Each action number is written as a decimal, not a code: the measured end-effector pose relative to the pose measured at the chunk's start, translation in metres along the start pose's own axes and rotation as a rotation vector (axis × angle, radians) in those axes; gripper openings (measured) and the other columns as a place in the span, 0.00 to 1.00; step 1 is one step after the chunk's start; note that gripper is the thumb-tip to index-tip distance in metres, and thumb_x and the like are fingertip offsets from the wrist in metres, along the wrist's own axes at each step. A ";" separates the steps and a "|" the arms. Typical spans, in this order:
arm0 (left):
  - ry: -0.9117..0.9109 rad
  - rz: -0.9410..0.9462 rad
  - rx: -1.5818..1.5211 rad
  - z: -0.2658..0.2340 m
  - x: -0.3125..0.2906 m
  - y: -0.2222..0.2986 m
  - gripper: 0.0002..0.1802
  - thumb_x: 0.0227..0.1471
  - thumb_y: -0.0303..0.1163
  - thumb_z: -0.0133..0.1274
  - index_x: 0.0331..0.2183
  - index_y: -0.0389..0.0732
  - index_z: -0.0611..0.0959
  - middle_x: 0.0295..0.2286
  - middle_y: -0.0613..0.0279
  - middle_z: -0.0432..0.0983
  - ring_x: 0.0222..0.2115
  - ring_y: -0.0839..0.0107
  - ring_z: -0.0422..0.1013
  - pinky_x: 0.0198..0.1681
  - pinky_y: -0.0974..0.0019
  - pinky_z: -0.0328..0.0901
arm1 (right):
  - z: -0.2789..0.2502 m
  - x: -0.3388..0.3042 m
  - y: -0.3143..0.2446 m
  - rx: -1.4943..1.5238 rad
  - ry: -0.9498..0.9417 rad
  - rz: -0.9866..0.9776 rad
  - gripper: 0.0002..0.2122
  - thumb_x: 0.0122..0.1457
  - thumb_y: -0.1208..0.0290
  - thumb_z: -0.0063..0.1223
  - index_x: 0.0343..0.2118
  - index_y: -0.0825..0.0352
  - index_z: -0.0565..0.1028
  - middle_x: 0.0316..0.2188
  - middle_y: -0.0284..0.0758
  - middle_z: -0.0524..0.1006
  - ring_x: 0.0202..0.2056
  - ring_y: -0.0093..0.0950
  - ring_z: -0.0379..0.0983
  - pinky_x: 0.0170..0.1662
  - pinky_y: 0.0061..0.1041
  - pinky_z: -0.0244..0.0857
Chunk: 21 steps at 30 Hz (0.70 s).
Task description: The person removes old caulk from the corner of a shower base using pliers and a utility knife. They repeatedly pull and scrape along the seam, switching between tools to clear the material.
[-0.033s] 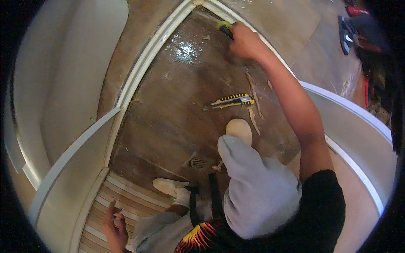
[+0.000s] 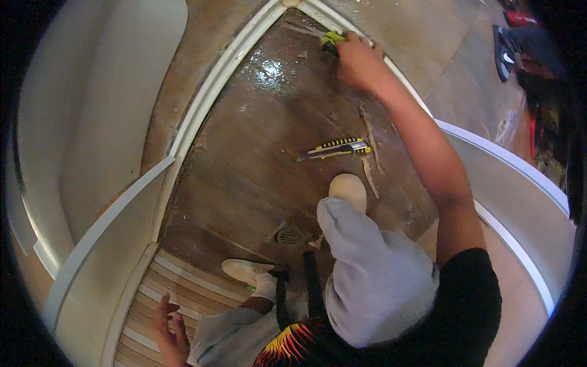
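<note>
My right hand (image 2: 361,60) reaches to the far corner of a wet brown floor (image 2: 244,183), closed round the green-and-black handle of a scraper (image 2: 331,41). Its thin blade points toward the corner, close to the white frame (image 2: 211,101) edging the floor. At the lower left my left hand (image 2: 171,330) holds nothing, its fingers apart, above a slatted strip (image 2: 160,290). A yellow-and-black utility knife (image 2: 335,148) lies mid-floor in front of my shoe (image 2: 348,191), with its blade toward the left.
Peeled strips of old sealant (image 2: 369,174) lie beside the knife. Near my feet is a round floor drain (image 2: 289,236). Curved panels rise on both sides, the left one with a grey top edge (image 2: 101,220). A white bathtub (image 2: 101,92) stands beyond it. Dark shoes (image 2: 504,55) are at the far right.
My right hand has shifted slightly right and turned, and more of the scraper's green handle and blade shows. The left hand has barely moved. The knife lies as before.
</note>
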<state>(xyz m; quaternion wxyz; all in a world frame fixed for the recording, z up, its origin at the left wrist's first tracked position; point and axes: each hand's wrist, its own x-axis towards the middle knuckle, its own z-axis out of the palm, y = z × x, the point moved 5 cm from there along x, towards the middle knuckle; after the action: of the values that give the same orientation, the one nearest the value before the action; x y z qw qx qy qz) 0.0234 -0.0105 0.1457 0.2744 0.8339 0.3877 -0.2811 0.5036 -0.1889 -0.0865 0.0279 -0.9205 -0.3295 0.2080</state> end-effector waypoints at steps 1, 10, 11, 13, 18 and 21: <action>-0.006 0.028 -0.065 0.003 -0.006 0.002 0.22 0.56 0.36 0.43 0.52 0.44 0.67 0.36 0.55 0.73 0.36 0.68 0.69 0.37 0.68 0.62 | 0.003 -0.002 -0.004 -0.390 0.125 -0.030 0.13 0.45 0.75 0.48 0.37 0.64 0.73 0.52 0.41 0.61 0.54 0.40 0.58 0.50 0.50 0.54; -0.019 -0.360 -0.188 0.026 0.016 -0.020 0.23 0.54 0.40 0.45 0.49 0.39 0.69 0.30 0.59 0.73 0.32 0.69 0.68 0.40 0.64 0.61 | 0.009 0.035 0.003 -0.587 0.429 -0.170 0.12 0.51 0.67 0.41 0.30 0.64 0.77 0.50 0.44 0.64 0.54 0.47 0.55 0.49 0.62 0.44; 0.003 -0.357 -0.189 0.023 0.017 -0.021 0.24 0.54 0.41 0.45 0.49 0.38 0.69 0.29 0.59 0.73 0.32 0.70 0.68 0.40 0.65 0.61 | 0.010 0.036 0.001 -0.596 0.432 -0.172 0.11 0.51 0.67 0.41 0.30 0.64 0.77 0.50 0.44 0.64 0.53 0.47 0.56 0.48 0.63 0.44; -0.033 -0.358 -0.165 0.023 0.013 -0.023 0.24 0.54 0.41 0.45 0.49 0.38 0.69 0.29 0.59 0.73 0.32 0.70 0.68 0.39 0.65 0.62 | 0.009 0.034 -0.004 -0.620 0.438 -0.174 0.11 0.51 0.67 0.42 0.30 0.64 0.77 0.50 0.43 0.64 0.53 0.46 0.56 0.48 0.63 0.44; -0.115 -0.206 -0.014 0.021 0.000 -0.026 0.22 0.57 0.38 0.41 0.52 0.42 0.67 0.34 0.54 0.73 0.32 0.63 0.69 0.34 0.65 0.64 | 0.006 0.042 -0.015 -0.786 0.327 -0.013 0.20 0.55 0.57 0.39 0.47 0.62 0.64 0.56 0.42 0.54 0.57 0.44 0.47 0.54 0.59 0.36; -0.079 -0.199 -0.169 0.020 -0.011 -0.030 0.23 0.56 0.40 0.42 0.52 0.42 0.67 0.35 0.52 0.72 0.34 0.62 0.68 0.35 0.63 0.64 | 0.004 0.038 -0.028 -0.786 0.190 0.071 0.24 0.56 0.58 0.38 0.53 0.65 0.62 0.58 0.42 0.53 0.59 0.43 0.45 0.57 0.55 0.36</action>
<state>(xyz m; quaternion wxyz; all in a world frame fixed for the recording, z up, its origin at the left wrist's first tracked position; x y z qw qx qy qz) -0.0118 -0.0123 0.1323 0.3296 0.7535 0.4795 -0.3060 0.5122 -0.1441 -0.0984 -0.3030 -0.8871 -0.3477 -0.0188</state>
